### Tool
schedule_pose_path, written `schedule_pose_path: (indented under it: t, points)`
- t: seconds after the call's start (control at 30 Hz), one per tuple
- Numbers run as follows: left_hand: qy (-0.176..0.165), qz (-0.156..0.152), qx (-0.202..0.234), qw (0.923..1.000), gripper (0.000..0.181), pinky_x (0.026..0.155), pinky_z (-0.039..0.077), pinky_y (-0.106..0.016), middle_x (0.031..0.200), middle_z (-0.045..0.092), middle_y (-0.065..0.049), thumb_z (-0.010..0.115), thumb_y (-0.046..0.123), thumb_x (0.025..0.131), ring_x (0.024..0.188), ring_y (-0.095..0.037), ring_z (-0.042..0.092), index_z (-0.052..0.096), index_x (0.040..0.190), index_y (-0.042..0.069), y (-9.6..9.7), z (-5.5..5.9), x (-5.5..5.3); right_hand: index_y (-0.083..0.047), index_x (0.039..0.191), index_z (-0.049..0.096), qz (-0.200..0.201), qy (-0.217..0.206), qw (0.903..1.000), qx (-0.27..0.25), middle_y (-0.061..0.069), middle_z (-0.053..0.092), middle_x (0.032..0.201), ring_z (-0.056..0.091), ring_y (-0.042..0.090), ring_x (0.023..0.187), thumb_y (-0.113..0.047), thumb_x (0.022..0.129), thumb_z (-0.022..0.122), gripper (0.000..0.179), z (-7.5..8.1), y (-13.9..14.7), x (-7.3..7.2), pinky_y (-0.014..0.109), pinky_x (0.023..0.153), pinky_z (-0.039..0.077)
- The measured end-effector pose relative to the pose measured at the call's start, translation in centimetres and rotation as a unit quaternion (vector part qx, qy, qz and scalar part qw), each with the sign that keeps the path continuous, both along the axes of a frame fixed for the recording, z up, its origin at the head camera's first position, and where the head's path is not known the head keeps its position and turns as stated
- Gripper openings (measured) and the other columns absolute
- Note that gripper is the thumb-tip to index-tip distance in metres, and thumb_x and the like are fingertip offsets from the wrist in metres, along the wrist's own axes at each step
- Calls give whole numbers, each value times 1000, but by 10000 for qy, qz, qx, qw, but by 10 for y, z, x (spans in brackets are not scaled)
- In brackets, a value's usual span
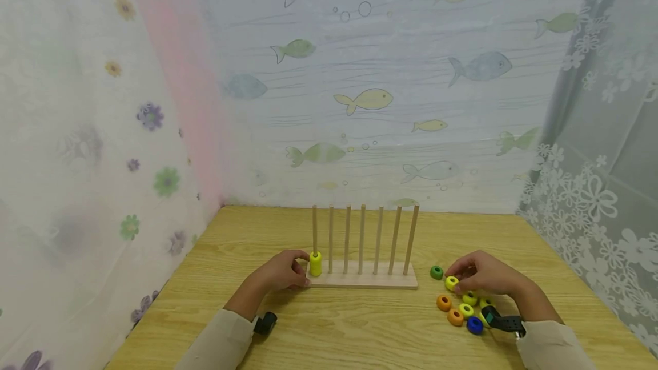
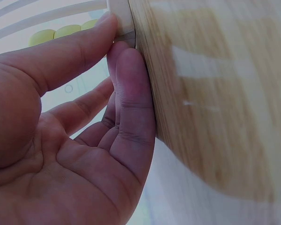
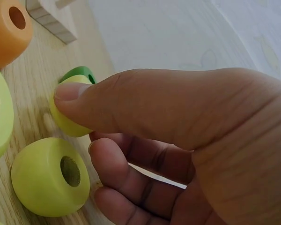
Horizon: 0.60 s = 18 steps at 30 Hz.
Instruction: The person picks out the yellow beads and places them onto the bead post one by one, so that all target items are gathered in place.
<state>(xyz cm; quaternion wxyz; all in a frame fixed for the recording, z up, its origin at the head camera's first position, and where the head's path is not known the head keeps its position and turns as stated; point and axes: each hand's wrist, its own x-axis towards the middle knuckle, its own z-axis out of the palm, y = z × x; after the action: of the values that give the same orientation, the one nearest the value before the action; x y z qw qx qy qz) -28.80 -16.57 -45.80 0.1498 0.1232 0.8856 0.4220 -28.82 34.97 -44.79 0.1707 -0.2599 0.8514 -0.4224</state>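
Note:
A wooden peg rack (image 1: 362, 281) with a row of upright pegs stands on the table, and yellow beads (image 1: 316, 264) are stacked on its leftmost peg. My left hand (image 1: 283, 270) grips the left end of the base (image 2: 123, 21) between thumb and fingers. Over on the right, my right hand (image 1: 485, 273) pinches a yellow bead (image 1: 452, 284) by its side; in the right wrist view the thumb covers part of this bead (image 3: 68, 117). Just beyond it lies a green bead (image 1: 436, 272), and another yellow bead (image 3: 49, 178) sits below the curled fingers.
Near the right hand lie orange beads (image 1: 444, 303), more yellow beads (image 1: 466, 310) and a blue bead (image 1: 475, 325). The wooden table (image 1: 349, 330) meets a fish-patterned curtain (image 1: 370, 130) at its back edge. Flowered curtains hang at both sides.

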Motion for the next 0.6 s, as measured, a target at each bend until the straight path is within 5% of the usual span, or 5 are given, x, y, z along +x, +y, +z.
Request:
schedule_pose_path:
  t: [0.6]
  points:
    - [-105,36,68,9999,63,66,54,-34,96,65,-8,83,12,89,76,-21,63,54,145,5,1,2,1,1,126,70,-216,431,9988,53,22,69,123,72,20,93,-17,96,75,35,12,-5,3,31,76,59]
